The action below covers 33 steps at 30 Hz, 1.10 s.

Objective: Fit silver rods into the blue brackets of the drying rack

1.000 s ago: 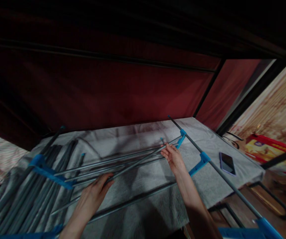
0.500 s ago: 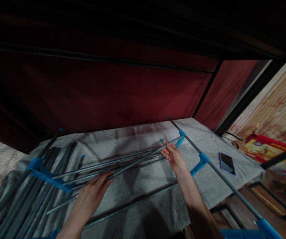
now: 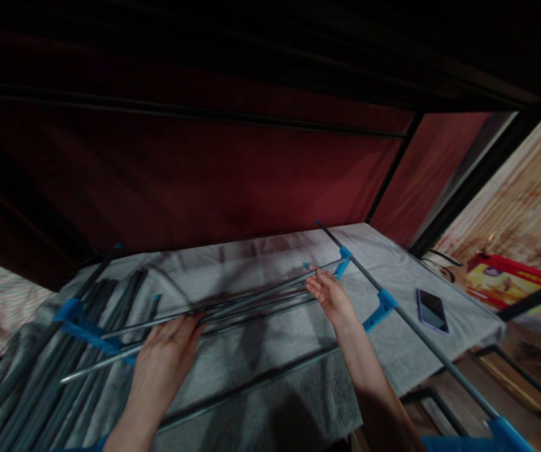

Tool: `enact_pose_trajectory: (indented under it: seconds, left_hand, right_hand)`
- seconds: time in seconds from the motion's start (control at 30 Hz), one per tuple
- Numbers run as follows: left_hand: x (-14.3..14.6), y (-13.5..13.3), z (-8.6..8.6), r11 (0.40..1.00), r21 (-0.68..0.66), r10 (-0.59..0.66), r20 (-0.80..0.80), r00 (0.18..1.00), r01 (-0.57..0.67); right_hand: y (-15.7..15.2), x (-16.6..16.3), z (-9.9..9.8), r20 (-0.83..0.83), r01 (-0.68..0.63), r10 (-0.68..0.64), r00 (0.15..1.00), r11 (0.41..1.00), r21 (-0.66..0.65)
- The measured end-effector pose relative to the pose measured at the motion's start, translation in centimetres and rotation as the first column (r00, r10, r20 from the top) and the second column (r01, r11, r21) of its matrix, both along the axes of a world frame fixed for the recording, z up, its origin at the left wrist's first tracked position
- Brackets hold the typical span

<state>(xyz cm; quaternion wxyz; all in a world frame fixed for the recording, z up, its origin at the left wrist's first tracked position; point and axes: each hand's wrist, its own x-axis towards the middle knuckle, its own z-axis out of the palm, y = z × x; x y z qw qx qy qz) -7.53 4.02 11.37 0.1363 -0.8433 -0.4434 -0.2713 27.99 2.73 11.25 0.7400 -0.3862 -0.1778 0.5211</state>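
My left hand is closed round a thin grey metal rod, whose free end sticks out past the left blue plastic bracket. Toward the rod's far end, my right hand pinches it between thumb and fingers, beside the upper right blue bracket. Several similar rods run across beneath it between the two sides. A second blue bracket sits lower on the right grey pole. A thicker crossbar lies nearer to me.
Several loose grey tubes lie on the left of the grey cloth. A phone rests at the right. Beyond the cloth's right edge is a red and yellow package. A dark red panel stands behind.
My left hand has moved a little left and up with its end of the rod. The rod's free end now reaches farther left. My right hand has hardly moved.
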Motion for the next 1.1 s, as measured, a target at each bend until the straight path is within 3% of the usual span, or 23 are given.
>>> enact_pose_trajectory:
  seconds: [0.27, 0.4, 0.53, 0.6, 0.67, 0.8, 0.87, 1.03, 1.1]
  left_hand:
    - [0.0, 1.0, 1.1, 0.999, 0.038, 0.004, -0.082, 0.997, -0.001]
    - [-0.1, 1.6, 1.8, 0.999, 0.043, 0.005, -0.101, 0.995, -0.001]
    - [0.0, 2.2, 2.6, 0.999, 0.049, -0.017, -0.101, 0.995, 0.022]
    - [0.0, 2.6, 2.9, 0.998, 0.050, -0.027, -0.105, 0.994, 0.032]
    - [0.1, 2.8, 3.1, 0.999, 0.042, -0.023, -0.118, 0.993, 0.028]
    - [0.3, 2.6, 3.8, 1.000, -0.004, -0.013, -0.139, 0.990, 0.012]
    - [0.5, 2.3, 4.2, 0.998, -0.052, -0.026, -0.139, 0.990, 0.019]
    - [0.9, 1.4, 5.3, 0.994, -0.106, 0.008, -0.158, 0.987, -0.025]
    - [1.1, 1.1, 5.7, 0.992, -0.117, 0.023, -0.158, 0.987, -0.042]
  right_hand:
    - [-0.2, 0.2, 0.2, 0.027, -0.004, 0.004, 1.000, 1.000, -0.012]
    - [-0.5, 1.0, -1.5, 0.167, 0.180, -0.178, 0.970, 0.984, 0.002]
    - [-0.3, 2.7, -3.5, 0.375, 0.543, -0.518, 0.769, 0.838, 0.045]
    - [0.0, 3.7, -4.0, 0.465, 0.630, -0.581, 0.668, 0.774, 0.063]
    - [0.3, 4.7, -4.1, 0.527, 0.634, -0.571, 0.630, 0.770, 0.076]
    - [0.5, 6.3, -4.3, 0.616, 0.561, -0.479, 0.626, 0.825, 0.073]
    - [0.6, 6.9, -4.7, 0.661, 0.575, -0.470, 0.585, 0.815, 0.071]
    - [1.2, 7.3, -5.3, 0.643, 0.553, -0.509, 0.572, 0.818, 0.156]
    - [1.1, 7.0, -4.8, 0.631, 0.566, -0.505, 0.589, 0.815, 0.124]
